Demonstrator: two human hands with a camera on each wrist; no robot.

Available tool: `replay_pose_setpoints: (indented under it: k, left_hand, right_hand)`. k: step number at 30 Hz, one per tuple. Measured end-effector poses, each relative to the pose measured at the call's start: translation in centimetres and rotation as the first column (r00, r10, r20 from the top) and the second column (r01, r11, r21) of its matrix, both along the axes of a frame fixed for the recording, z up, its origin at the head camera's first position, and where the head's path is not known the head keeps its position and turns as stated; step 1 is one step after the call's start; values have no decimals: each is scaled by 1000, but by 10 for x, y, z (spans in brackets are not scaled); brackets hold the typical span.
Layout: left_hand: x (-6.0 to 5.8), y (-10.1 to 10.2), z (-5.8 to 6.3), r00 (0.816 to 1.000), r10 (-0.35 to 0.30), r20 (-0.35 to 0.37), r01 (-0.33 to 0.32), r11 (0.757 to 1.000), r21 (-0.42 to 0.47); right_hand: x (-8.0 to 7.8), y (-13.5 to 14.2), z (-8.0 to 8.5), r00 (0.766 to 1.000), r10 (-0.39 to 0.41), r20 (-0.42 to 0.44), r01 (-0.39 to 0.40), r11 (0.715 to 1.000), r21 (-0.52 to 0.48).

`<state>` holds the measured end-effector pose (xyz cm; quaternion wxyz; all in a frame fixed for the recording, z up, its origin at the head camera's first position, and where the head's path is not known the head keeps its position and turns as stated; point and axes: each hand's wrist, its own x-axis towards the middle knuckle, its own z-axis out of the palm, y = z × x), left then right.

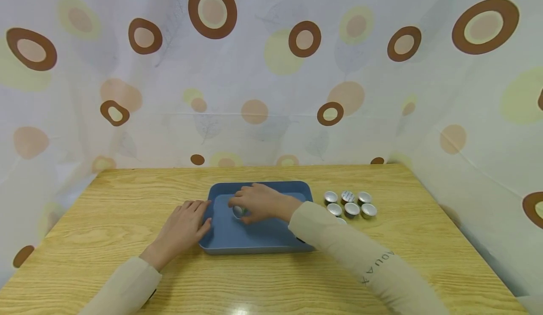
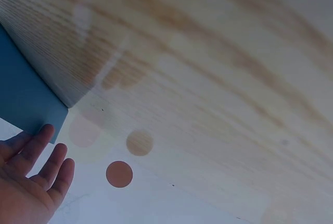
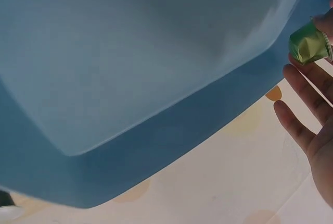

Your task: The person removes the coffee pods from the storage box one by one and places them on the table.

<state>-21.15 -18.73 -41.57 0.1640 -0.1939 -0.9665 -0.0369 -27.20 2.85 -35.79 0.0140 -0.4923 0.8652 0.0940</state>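
My right hand is over the left half of a blue tray. Between its thumb and fingers it pinches a green coffee capsule with a silvery lid; the fingers partly cover the capsule in the head view. At the tray's left side rests my left hand, its fingertips against the rim and its fingers fairly straight. The left wrist view has those fingers beside the tray's outer wall.
Several more capsules with silvery lids stand in rows on the wooden table, right of the tray. The right forearm partly hides one of them. A patterned cloth hangs behind the table and along its sides.
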Motion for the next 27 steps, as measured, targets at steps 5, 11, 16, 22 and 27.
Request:
replay_pose_setpoints:
  k: [5,11,16,22,27]
  left_hand:
    - [0,0,-1,1000,0,-1,0,1000,2]
    - [0,-1,-2,1000,4,5,-4,1000,9]
    - [0,-1,-2,1000,2,4,-2,1000,7]
    - [1,0,-1,1000,3,6,-3,1000,3]
    - [0,0,0,1000,0,5,0,1000,3]
  right_hand:
    - [3,14,3,1000,1,0,-1,1000,-13]
    - [5,31,5,1000,2,1,-2,998,-57]
    - [5,45,3,1000,-8,11,9,996,-93]
    - [4,60,0,1000,-26,18,28,991,-132]
    - [4,71,0,1000,9,1,-9,981,-193]
